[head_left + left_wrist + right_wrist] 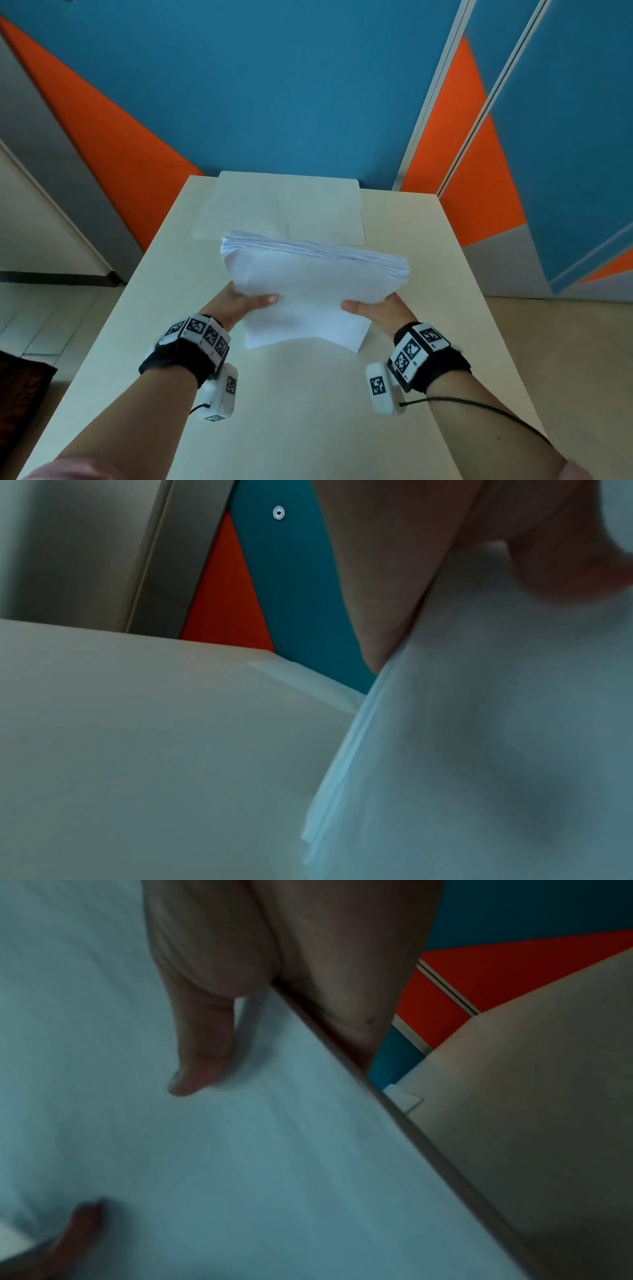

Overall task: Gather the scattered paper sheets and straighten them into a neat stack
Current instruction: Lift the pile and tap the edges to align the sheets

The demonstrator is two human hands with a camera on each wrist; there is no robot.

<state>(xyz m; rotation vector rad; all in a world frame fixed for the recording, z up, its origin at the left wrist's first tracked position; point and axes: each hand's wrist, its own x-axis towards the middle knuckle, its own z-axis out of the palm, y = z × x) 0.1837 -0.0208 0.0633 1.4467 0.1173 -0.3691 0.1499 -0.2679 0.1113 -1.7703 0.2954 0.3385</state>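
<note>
A thick stack of white paper sheets [308, 287] stands tilted on its lower edge on the cream table [308, 411], its top edge slightly fanned. My left hand [239, 303] grips the stack's left side, thumb on the near face. On the stack's right side my right hand [373, 308] grips it the same way. In the left wrist view the stack [479, 750] fills the right half below my left hand [394, 574]. In the right wrist view my right hand [212, 988] has its thumb across the sheets [205, 1150], and the other hand's thumb shows at the bottom left. The fingers behind the stack are hidden.
More flat white sheets [284, 209] lie at the table's far end against a blue and orange wall [274, 85]. Table edges drop off left and right to a pale floor [565, 359]. A dark mat [20, 387] lies on the floor at the left.
</note>
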